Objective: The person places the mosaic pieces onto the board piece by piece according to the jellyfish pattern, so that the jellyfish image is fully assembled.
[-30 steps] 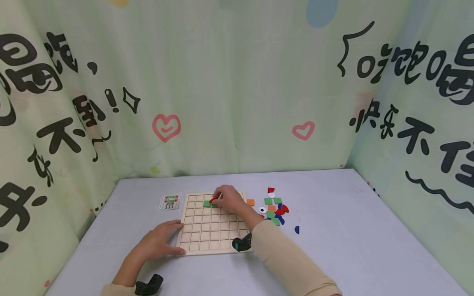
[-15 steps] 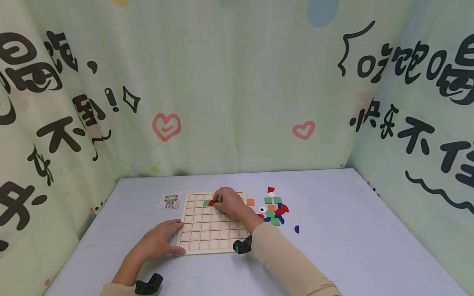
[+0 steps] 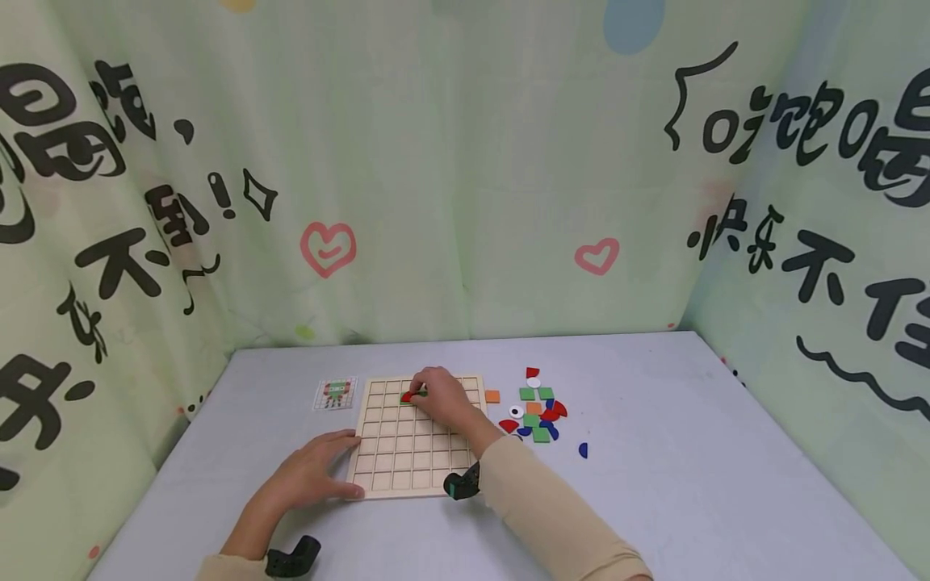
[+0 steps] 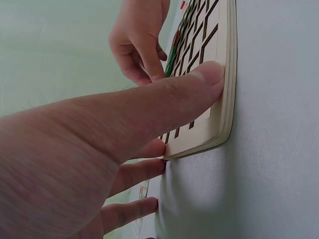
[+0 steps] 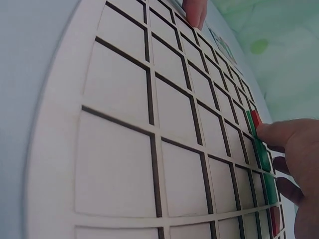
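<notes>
A square wooden grid board [image 3: 403, 464] lies on the table. Between thumb and fingertips, my right hand [image 3: 445, 397] pinches a small red piece [image 5: 255, 117] at the board's far rows. In the right wrist view the red piece overlaps a green piece [image 5: 249, 122]; whether it is seated in a cell I cannot tell. Further green pieces [image 5: 270, 188] and a reddish piece [image 5: 275, 220] sit along the same row. My left hand [image 3: 314, 472] rests at the board's near left corner, its thumb [image 4: 209, 73] on the frame and its extended fingers along the left edge.
Left of the board lies a small printed card [image 3: 337, 394] with a coloured figure. To the right are loose green squares [image 3: 541, 435], red wedges [image 3: 508, 425], blue half-discs [image 3: 584, 450], orange squares [image 3: 492, 396] and a white disc with a dark centre [image 3: 516, 411].
My right hand has shifted slightly left along the far row with the red piece, over the left green piece. My left hand has stayed at the board's corner.
</notes>
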### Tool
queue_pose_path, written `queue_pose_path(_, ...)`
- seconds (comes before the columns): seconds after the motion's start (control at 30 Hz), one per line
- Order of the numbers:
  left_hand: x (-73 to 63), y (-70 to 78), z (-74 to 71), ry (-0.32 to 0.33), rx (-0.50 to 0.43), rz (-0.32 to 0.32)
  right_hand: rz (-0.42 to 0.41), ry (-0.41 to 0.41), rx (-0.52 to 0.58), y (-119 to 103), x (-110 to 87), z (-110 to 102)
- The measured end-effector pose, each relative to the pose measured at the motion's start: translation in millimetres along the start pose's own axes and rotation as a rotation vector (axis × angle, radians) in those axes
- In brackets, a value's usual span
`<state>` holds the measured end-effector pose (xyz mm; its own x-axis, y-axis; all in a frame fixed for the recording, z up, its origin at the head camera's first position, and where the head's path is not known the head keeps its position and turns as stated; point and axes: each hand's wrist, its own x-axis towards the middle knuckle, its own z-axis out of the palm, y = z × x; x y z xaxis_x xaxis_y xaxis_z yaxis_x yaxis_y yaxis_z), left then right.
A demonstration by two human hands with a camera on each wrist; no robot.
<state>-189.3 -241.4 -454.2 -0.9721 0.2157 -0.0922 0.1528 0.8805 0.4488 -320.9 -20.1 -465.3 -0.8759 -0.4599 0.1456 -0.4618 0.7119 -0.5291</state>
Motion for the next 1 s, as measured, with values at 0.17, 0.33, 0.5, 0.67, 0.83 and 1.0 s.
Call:
queue_pose_path(0.17,-0.3,0.2,-2.1,-0.019,-0.001,0.004,-0.002,0.0,0.001,-9,0.4,2)
queue_pose_path(0.33,0.0,-0.5,-1.7,-0.018,-0.005,0.005,0.008,0.007,-0.023,-13,1.3,5)
queue_pose_path(0.5,1.0,-0.2,-0.8,-0.012,-0.015,-0.007,0.023,0.018,-0.021,-15,3.3,10)
queue_pose_path(0.67,0.8,-0.2,-0.2,-0.01,-0.016,-0.014,0.025,0.022,-0.03,-18,5.7,14)
queue_pose_path(0.83,1.0,-0.5,0.8,-0.008,-0.012,-0.024,0.021,0.033,-0.061,-20,7.8,17)
queue_pose_path(1.0,0.9,0.0,0.4,-0.007,-0.013,-0.029,0.015,0.022,-0.079,-22,8.6,15)
